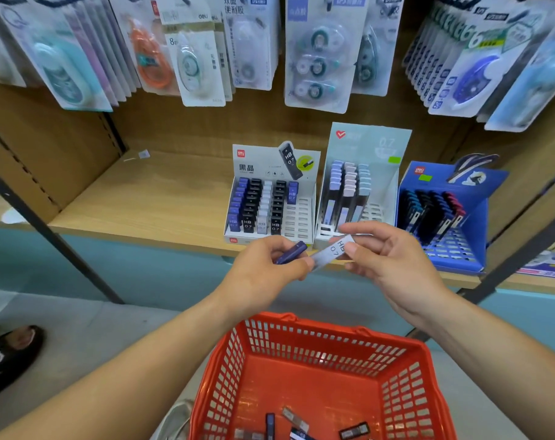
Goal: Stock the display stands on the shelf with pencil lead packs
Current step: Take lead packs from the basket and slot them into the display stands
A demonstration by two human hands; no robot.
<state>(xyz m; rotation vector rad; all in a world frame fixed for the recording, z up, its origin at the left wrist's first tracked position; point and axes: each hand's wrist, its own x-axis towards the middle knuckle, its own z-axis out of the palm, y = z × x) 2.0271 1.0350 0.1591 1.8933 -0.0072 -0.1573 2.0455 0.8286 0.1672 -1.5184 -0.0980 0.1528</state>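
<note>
Here, both hands are up in front of a wooden shelf [142, 201]. The left hand [269, 265] has its fingers curled round a dark blue pack [290, 253] of pencil lead. The right hand [387, 258] pinches a pale grey pack [333, 250] between its thumb and first finger, and the other fingers are loosely spread. This pack says HB 0.7 on it. It lies tilted between the two hands, and its low end touches the left thumb, but I cannot tell if that thumb grips it too. Three stands sit side by side on the shelf just behind the hands. The white stand [298, 217] has rows of blue, black and white packs, and most slots in its right row are bare. The pale stand [369, 144] in the middle has three rows of packs. The blue stand [453, 249] on the right has dark packs at the back and bare slots in front. A red basket [327, 328] sits low, under the arms, with a few loose packs [353, 430] on its floor. Tape packs [200, 65] hang in rows above the shelf. A foot in a black sandal [12, 350] is on the floor at the far left.
</note>
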